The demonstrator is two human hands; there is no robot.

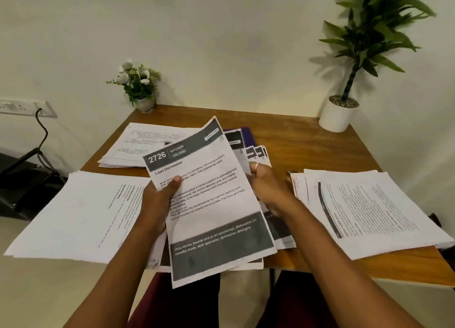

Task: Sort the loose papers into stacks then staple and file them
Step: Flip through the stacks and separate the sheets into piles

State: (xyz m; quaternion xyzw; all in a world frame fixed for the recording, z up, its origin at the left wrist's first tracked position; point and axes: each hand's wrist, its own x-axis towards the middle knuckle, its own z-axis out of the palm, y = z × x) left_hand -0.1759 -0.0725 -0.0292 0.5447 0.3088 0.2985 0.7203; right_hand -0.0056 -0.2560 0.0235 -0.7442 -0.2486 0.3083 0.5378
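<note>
Left hand [160, 199] pinches the white printed sheet with grey header bands [209, 192], thumb on top, above the brown wooden surface [307, 143]; right hand [266, 182] grips the fanned bundle of similar sheets [257, 153] underneath; I'd check the header first, then lay it square on one of the white paper stacks [73, 212].

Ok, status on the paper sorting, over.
Left hand pinches Load Dishwasher sheet. Right hand grips fanned bundle behind it. Left stack, far stack, right stack on table; nothing blocking.
</note>
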